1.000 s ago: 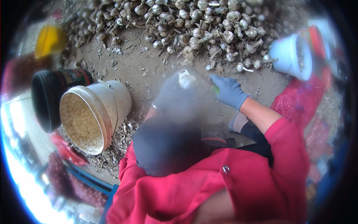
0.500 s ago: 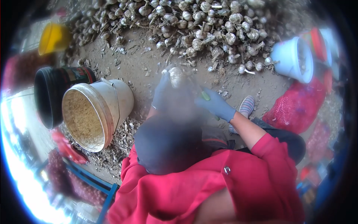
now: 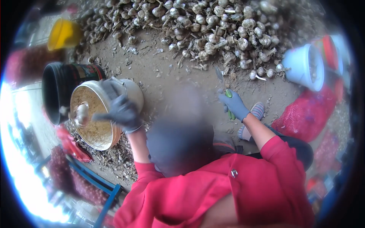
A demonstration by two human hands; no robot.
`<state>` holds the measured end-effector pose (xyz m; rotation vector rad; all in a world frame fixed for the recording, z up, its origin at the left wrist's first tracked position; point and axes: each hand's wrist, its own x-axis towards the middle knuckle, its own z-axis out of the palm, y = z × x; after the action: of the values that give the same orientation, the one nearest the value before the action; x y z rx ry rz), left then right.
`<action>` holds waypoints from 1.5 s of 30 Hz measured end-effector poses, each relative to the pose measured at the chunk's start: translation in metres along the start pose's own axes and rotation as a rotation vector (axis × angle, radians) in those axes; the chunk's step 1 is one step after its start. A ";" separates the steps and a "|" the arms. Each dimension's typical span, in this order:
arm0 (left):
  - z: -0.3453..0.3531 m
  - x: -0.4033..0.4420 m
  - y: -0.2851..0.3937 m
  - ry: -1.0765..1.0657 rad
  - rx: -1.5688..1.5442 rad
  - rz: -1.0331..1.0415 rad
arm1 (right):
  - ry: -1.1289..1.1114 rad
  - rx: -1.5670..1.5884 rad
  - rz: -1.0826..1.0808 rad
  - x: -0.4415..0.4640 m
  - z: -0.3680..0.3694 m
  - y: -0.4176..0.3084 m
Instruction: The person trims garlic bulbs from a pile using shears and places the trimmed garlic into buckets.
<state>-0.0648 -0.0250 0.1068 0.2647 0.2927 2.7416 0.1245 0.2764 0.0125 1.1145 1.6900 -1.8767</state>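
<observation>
L arm extended to side; gloved L hand [image 3: 124, 112] by white bucket [image 3: 134, 92], fingers spread. Garlic bulb [image 3: 81, 114] just off fingertips, across bucket mouth in view. R forearm angled fwd; R hand [image 3: 236, 106] closed rnd green-handled knife [image 3: 228, 94], blade fwd.

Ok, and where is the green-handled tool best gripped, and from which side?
Probably by the handle, coming from the person's side: the narrow blade points away from them, towards the garlic. The right hand grips it there.
</observation>
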 end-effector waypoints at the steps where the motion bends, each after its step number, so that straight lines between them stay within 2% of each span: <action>1: -0.025 0.005 -0.021 0.069 0.186 -0.041 | -0.008 0.003 0.014 0.001 -0.001 -0.001; 2: -0.059 0.015 -0.040 0.187 0.584 -0.151 | -0.012 0.015 0.016 0.000 0.000 -0.004; 4: -0.074 0.053 -0.092 0.424 0.793 -0.470 | -0.008 0.042 0.025 -0.004 0.002 -0.012; 7: -0.173 0.086 -0.159 0.440 1.176 -0.744 | 0.040 0.072 -0.010 -0.013 0.001 -0.013; 9: -0.214 0.089 -0.190 0.041 2.300 -0.426 | 0.052 0.057 0.005 -0.021 -0.006 -0.014; 11: -0.192 0.084 -0.207 0.152 2.304 -0.502 | 0.075 0.058 0.002 -0.023 -0.013 -0.014; 12: -0.176 0.084 -0.207 0.094 2.223 -0.590 | 0.094 0.072 0.000 -0.024 -0.016 -0.009; 15: -0.167 0.074 -0.205 -0.174 2.260 -0.683 | 0.118 0.053 0.023 -0.021 -0.026 0.002; 16: -0.157 0.075 -0.200 -0.055 2.139 -0.669 | 0.126 0.036 0.036 -0.019 -0.030 0.003; 19: -0.179 0.105 -0.181 0.172 1.962 -0.394 | 0.138 0.006 0.034 -0.018 -0.037 0.003; 22: -0.170 0.124 -0.183 0.138 2.488 -0.237 | 0.112 -0.044 0.085 -0.019 -0.040 -0.014; 25: -0.183 0.133 -0.187 -0.053 2.717 -0.359 | 0.118 -0.021 0.017 -0.014 -0.047 -0.012; 26: -0.184 0.128 -0.187 -0.038 2.698 -0.386 | 0.116 -0.034 0.005 -0.015 -0.050 -0.014; 29: -0.195 0.117 -0.177 -0.193 2.732 -0.473 | 0.120 -0.050 -0.032 -0.024 -0.064 -0.019; 30: -0.174 0.116 -0.173 -0.156 2.706 -0.545 | 0.132 -0.046 -0.033 -0.028 -0.071 -0.016; 33: -0.182 0.118 -0.148 0.128 2.538 -0.574 | 0.166 -0.037 0.009 -0.044 -0.087 -0.011; 34: -0.181 0.112 -0.149 0.179 2.403 -0.454 | 0.178 -0.038 0.032 -0.049 -0.092 -0.009; 38: -0.177 0.086 -0.164 0.044 2.489 -0.477 | 0.163 -0.033 0.029 -0.060 -0.104 -0.006; 41: -0.182 0.072 -0.165 -0.098 2.406 -0.388 | 0.179 -0.069 0.033 -0.070 -0.107 -0.011; 42: -0.213 0.066 -0.163 -0.128 2.274 -0.055 | 0.183 -0.077 0.024 -0.073 -0.109 -0.012; 45: -0.249 0.096 -0.134 0.145 1.953 -0.160 | 0.253 -0.118 -0.005 -0.088 -0.128 -0.020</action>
<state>-0.1620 0.0918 -0.1501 0.4115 2.6236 1.3345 0.2026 0.3827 0.0975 1.3455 1.9123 -1.6707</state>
